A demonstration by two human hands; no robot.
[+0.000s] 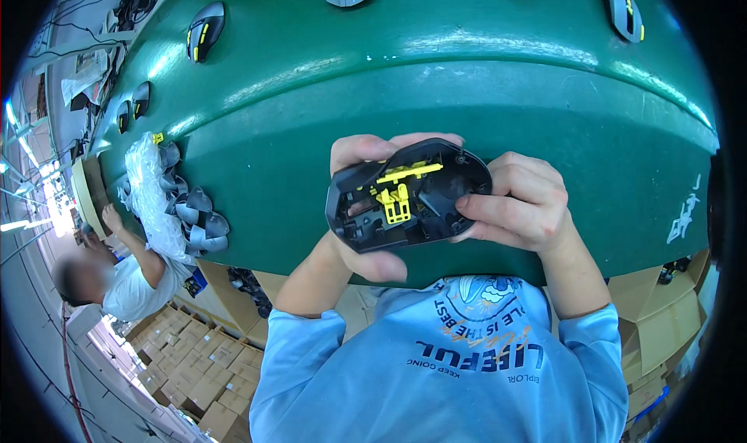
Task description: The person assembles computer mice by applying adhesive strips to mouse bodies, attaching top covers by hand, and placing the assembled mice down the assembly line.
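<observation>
Over the near middle of the green bench [296, 155], I hold a black computer mouse shell [440, 198], its hollow inside facing up. Yellow plastic parts sit within it: a long strip [416, 170] along the far side and a slotted piece [395, 205] near the centre. My left hand [359, 152] wraps round the left end, fingers on the far edge and thumb at the near edge; the shell hides its palm. Closed on the right end is my right hand [529, 202], with one fingertip reaching inside the rim.
Mice with yellow accents, such as a dark one [205, 32] and a grey one [621, 8], lie along the far side. Left, grey shells [204, 219] lie beside clear plastic wrap [152, 186], near a co-worker [140, 283]. Cartons [198, 365] and an open box [661, 326] stand below.
</observation>
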